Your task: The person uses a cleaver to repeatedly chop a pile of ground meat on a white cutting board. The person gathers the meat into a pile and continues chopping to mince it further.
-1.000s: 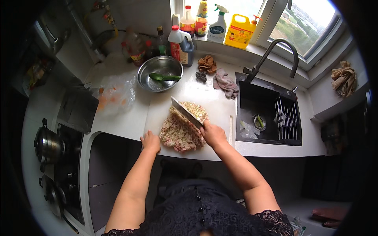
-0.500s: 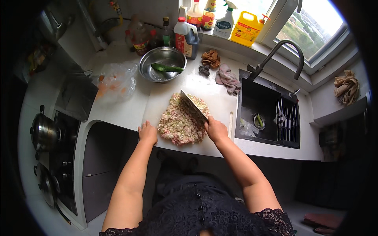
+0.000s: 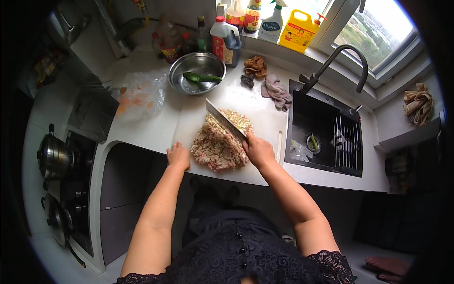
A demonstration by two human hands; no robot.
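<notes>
My right hand (image 3: 259,149) is wrapped round the handle of a cleaver (image 3: 223,119). Its broad blade points to the far left and is pressed into a mound of minced meat (image 3: 218,150) mixed with pale green bits. The mound lies on a white cutting board (image 3: 267,124); part of it stands behind the blade, and the near part looks folded over. My left hand (image 3: 178,156) rests on the board's near left edge beside the mince. Its fingers are stretched out, and it holds nothing.
Behind the board stands a steel bowl (image 3: 182,84) with a green cucumber (image 3: 208,78). A clear plastic bag (image 3: 153,92) lies left of it. Crumpled cloths (image 3: 276,91) lie at the back right, beside the black sink (image 3: 302,102). Pots (image 3: 53,156) stand far left.
The cleaver's tip has swung a little to the left and away from me. The mince is gathered into a rougher, folded mound. My left hand stays at the board's edge.
</notes>
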